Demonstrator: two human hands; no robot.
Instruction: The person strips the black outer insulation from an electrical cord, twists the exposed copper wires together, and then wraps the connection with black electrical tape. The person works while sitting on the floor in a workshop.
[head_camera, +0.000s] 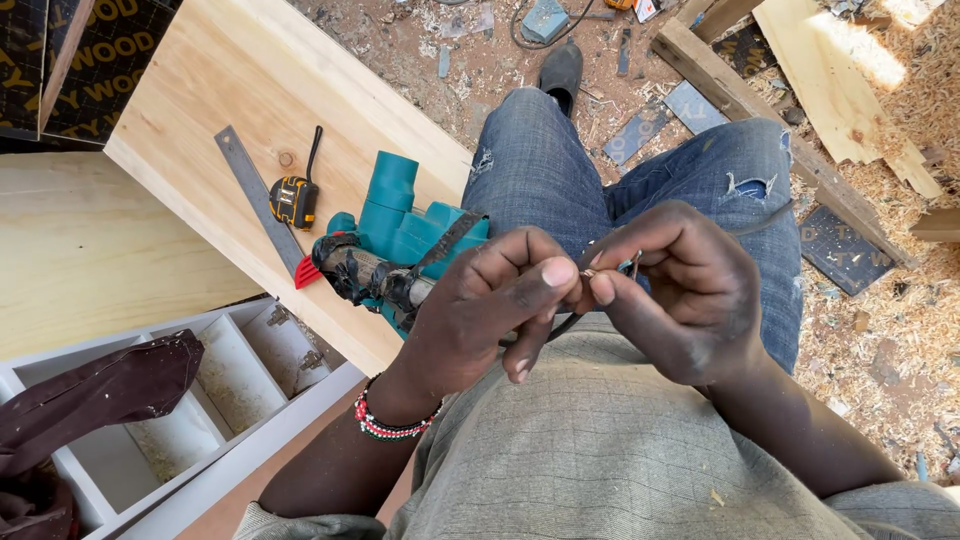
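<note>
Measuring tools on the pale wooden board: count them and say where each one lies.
2. A grey steel ruler lies slantwise on the board, and a yellow-and-black tape measure sits just right of it, beside the teal power tool. Others may be hidden behind the hands.

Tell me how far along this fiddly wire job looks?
Mid-way, apparently. Both hands meet over the lap: the left hand and right hand pinch the bare end of a thin dark cable, which is in hand. The teal power tool, yellow tape measure and grey steel ruler lie untouched on the pale wooden board.
</note>
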